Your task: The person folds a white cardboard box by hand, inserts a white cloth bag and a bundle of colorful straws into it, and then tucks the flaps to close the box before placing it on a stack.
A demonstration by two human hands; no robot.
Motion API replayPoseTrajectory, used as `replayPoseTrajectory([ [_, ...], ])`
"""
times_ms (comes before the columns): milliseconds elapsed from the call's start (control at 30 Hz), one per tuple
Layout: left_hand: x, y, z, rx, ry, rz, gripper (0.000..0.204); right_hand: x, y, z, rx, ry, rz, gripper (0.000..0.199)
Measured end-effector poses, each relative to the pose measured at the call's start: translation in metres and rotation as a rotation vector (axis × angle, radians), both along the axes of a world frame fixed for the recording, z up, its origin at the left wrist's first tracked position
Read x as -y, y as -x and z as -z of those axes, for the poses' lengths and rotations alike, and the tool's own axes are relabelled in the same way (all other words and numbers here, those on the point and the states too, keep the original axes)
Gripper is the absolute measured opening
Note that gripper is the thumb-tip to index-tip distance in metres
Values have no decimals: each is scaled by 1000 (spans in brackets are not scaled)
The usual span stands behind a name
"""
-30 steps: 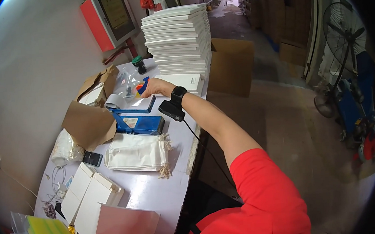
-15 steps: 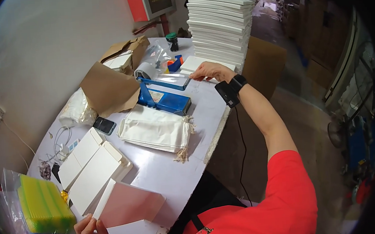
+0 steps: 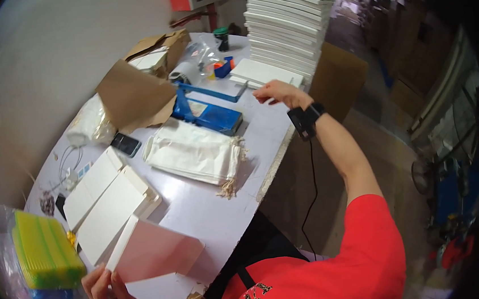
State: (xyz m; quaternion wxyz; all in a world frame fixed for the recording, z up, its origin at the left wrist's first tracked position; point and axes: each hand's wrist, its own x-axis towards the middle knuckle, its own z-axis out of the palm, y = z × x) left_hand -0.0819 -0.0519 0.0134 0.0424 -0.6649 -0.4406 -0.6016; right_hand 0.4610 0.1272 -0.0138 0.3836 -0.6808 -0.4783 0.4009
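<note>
My left hand (image 3: 107,292) is at the lower left and grips the near corner of a flat pale pink box (image 3: 154,252) lying on the white table (image 3: 260,130). My right hand (image 3: 277,94), with a black band on its wrist, is stretched out over the table's far right edge. Its fingers are apart with nothing in them. It hovers just in front of a flat white box (image 3: 264,72). That box lies at the foot of a tall stack of white boxes (image 3: 288,23).
A blue bench tool (image 3: 209,113) and a pile of cream drawstring bags (image 3: 197,153) lie mid-table. Flat white boxes (image 3: 107,201), a phone (image 3: 126,143), an open cardboard box (image 3: 142,84) and a bag of coloured packs (image 3: 46,254) lie to the left. A carton (image 3: 338,72) stands on the floor.
My right hand has drawn back a little from the flat white box toward the table edge. My left hand still holds the pink box. The view has shifted closer to the table.
</note>
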Motion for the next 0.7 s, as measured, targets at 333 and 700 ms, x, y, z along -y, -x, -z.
replayPoseTrajectory([
  [333,-18,-2,-5,19,-31,157,19,88,155,-13,-216,-540,-476,5],
  [700,-35,13,-10,10,17,355,19,125,315,-105,374,-1169,-1020,17],
])
